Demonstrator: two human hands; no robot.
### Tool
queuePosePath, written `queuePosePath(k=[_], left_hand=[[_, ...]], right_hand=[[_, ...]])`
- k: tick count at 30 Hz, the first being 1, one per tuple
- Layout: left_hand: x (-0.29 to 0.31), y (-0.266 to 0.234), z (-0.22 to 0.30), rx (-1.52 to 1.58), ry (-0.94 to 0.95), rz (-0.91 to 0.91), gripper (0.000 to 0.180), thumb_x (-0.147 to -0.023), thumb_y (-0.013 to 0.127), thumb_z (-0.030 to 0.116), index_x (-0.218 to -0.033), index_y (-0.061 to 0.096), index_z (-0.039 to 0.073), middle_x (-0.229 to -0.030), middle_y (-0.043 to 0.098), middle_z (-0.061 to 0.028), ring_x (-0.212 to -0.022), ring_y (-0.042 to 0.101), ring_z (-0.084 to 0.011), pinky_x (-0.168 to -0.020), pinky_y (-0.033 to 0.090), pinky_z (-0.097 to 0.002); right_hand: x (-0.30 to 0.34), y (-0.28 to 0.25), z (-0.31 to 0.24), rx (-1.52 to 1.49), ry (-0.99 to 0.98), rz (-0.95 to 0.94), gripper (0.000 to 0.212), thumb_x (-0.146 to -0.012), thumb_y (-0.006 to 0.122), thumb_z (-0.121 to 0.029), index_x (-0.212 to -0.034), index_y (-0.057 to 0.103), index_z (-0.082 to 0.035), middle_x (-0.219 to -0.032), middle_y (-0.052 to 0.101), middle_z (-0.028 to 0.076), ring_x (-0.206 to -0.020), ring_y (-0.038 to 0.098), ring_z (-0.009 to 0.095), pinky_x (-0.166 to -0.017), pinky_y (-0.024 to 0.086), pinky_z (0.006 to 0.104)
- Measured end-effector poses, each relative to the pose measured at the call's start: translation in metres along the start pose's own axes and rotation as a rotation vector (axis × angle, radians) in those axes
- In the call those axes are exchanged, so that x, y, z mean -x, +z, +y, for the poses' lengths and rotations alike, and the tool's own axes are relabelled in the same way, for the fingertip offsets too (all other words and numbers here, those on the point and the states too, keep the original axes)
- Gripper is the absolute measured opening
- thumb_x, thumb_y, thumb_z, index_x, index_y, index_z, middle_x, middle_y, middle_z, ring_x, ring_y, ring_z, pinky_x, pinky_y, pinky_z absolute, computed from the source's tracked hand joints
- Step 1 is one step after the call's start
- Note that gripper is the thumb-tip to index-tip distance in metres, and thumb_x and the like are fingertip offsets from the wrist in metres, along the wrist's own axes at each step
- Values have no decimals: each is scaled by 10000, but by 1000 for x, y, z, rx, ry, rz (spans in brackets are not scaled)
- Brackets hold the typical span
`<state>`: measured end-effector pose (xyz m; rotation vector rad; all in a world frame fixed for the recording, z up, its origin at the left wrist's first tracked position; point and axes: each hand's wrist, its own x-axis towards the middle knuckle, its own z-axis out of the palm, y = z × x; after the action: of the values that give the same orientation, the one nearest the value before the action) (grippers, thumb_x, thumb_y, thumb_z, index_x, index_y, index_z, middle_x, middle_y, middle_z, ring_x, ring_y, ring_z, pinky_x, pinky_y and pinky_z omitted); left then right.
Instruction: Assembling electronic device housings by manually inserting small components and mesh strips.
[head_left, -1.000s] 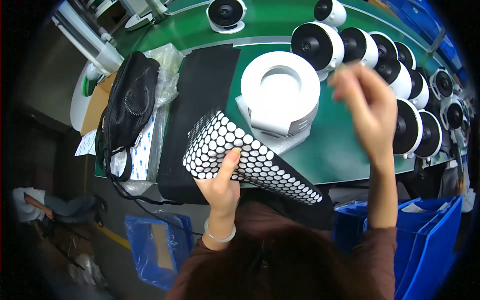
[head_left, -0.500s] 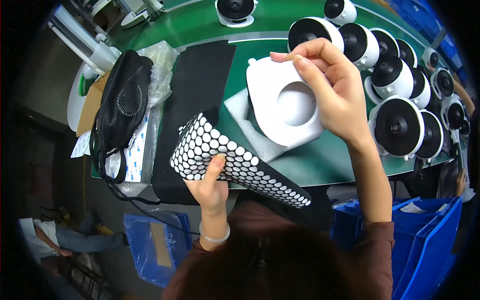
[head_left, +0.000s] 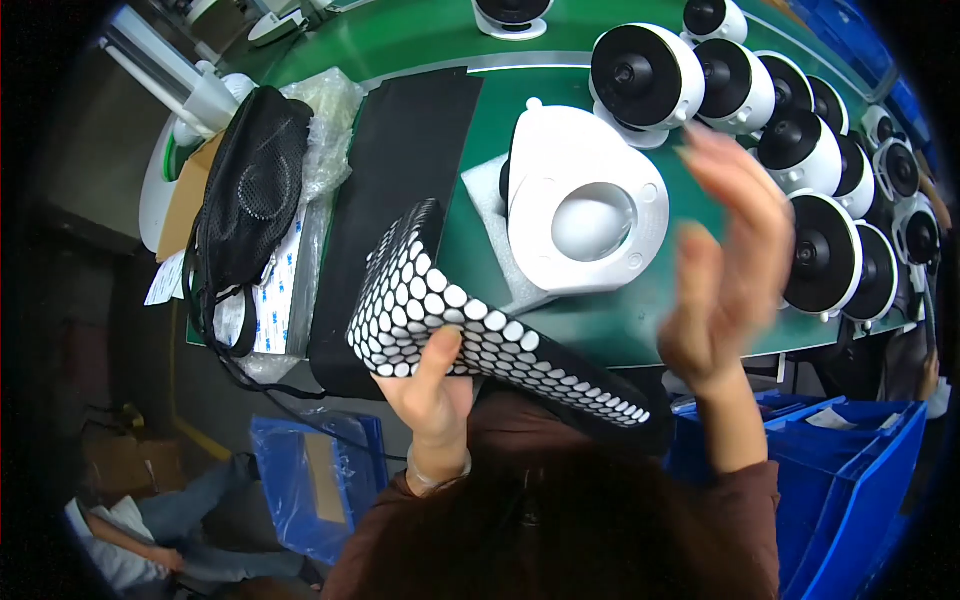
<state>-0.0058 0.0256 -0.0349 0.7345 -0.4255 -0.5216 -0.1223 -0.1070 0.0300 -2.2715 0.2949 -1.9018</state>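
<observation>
My left hand (head_left: 428, 392) grips a bent black sheet covered in rows of white round pads (head_left: 437, 305), thumb on top. Ahead of it a white camera unit (head_left: 555, 145) lies on a pale foam block (head_left: 490, 205), its ring-shaped base (head_left: 652, 225) turned up. Small round spots show on that ring, around a central opening. My right hand (head_left: 735, 265) is raised just right of the unit, apart from it. Motion smears its fingers, but thumb and fingers are spread, with nothing seen between them.
Several white cameras with black round fronts (head_left: 822, 250) crowd the table's right side. A black mat (head_left: 395, 150), a black mesh pouch (head_left: 255, 180) and bubble wrap (head_left: 330, 110) lie left. Blue bins (head_left: 830, 490) stand below right. Another person (head_left: 125, 530) sits at lower left.
My right hand has let go of the base and moved right and down, its fingers spreading. The left hand still grips the padded sheet. The whole view has shifted slightly.
</observation>
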Motion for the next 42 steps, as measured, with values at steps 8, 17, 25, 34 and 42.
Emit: queuePosePath(k=[8,17,25,34,42], left_hand=[[21,14,-9,-77,-30,-105,458,-693,542,170,-1069,399,-51,-965,507,-149,-854,512,-238,-763,424,-345],[29,26,-21,-162,-185,-267,383,-686,469,-65,-1061,394,-55,-913,529,-159,-848,520,-222,-777,419,-304],[29,14,-21,-535,256,-487,698,-610,480,-171,-1217,222,58,-1034,443,-109,-907,478,-185,-798,409,-286],[28,9,-10,-865,365,-665,741,-608,512,-129,-1243,163,26,-1057,443,-120,-900,479,-172,-812,374,-274],[30,9,-4,-1067,469,-612,688,-623,509,-121,-1220,179,-31,-1034,463,-128,-891,491,-174,-815,371,-262]], right_hand=[[36,-36,-45,-405,844,-545,164,-599,607,23,-759,575,36,-666,575,103,-578,536,150,-544,403,222],[35,-39,-40,-489,920,-415,149,-649,584,60,-791,543,46,-734,581,71,-683,552,116,-633,425,205],[40,-33,-36,-147,470,-261,166,-564,645,32,-699,572,-31,-669,568,63,-572,531,190,-508,403,247],[28,-40,-40,-156,555,-375,183,-562,624,89,-718,568,10,-691,570,88,-633,530,159,-578,412,222],[26,-36,-42,-74,458,-360,178,-555,631,64,-693,558,-21,-665,562,65,-576,525,181,-513,404,246]])
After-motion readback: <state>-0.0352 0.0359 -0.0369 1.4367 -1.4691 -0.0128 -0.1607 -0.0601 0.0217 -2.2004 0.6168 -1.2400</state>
